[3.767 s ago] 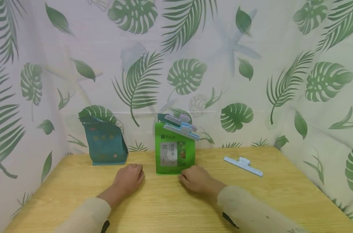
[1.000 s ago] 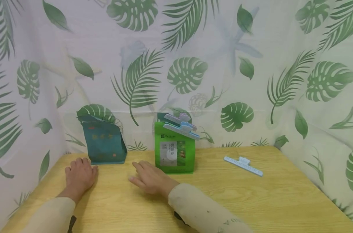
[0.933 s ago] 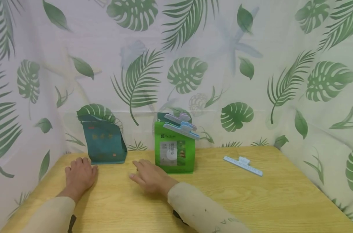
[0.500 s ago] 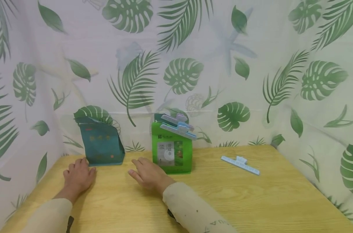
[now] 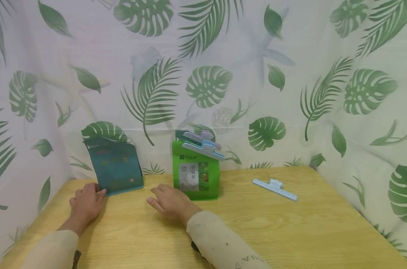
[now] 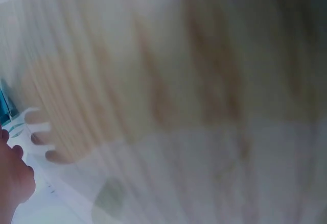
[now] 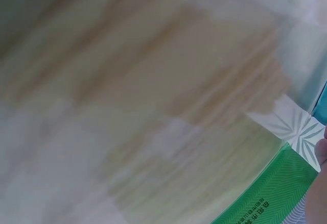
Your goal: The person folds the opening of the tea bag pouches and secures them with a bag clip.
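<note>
My left hand lies on the wooden table, its fingertips touching the lower left corner of a dark teal stand-up bag, which leans slightly. My right hand rests flat on the table, fingers straight, just left of a green stand-up bag. Two pale sealing clips sit on the green bag's folded top. The right wrist view is blurred and shows the green bag's corner. The left wrist view is blurred, with the left hand at its edge.
A loose pale blue clip lies on the table's right part. A leaf-print curtain closes in the table at the back and on both sides.
Both hands moved left from the green bag; the left one has reached the teal bag's corner, and that bag now leans a little. The view has shifted slightly.
</note>
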{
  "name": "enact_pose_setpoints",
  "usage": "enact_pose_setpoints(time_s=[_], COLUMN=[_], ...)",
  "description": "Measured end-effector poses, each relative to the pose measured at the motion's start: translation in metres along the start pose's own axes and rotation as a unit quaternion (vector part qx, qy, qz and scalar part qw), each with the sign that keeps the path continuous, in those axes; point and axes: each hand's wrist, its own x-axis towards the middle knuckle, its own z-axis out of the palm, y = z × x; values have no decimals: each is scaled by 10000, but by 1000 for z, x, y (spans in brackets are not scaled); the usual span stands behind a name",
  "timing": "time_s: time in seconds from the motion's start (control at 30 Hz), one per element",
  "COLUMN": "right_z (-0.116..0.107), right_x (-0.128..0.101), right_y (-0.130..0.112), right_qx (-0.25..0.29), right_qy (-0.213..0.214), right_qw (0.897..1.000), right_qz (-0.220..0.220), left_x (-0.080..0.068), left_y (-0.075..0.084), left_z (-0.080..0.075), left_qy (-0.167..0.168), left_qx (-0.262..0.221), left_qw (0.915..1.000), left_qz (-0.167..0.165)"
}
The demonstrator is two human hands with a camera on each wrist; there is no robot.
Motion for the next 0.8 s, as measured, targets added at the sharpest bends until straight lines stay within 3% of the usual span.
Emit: enact_pose_setpoints(time_s=[0.47, 0.8], right_z=[3, 5], right_x=[2, 2], right_y=[-5, -7], right_qx=[-699, -926], right_qy=[69, 35], right_qw=[9975, 9957], right_qz=[-111, -4], left_x=[-1, -5], left_y=[6, 8], left_z=[3, 3], left_qy=[511, 438], left_qx=[-293, -220], left_qw=[9930, 9939], left_qz=[1024, 993])
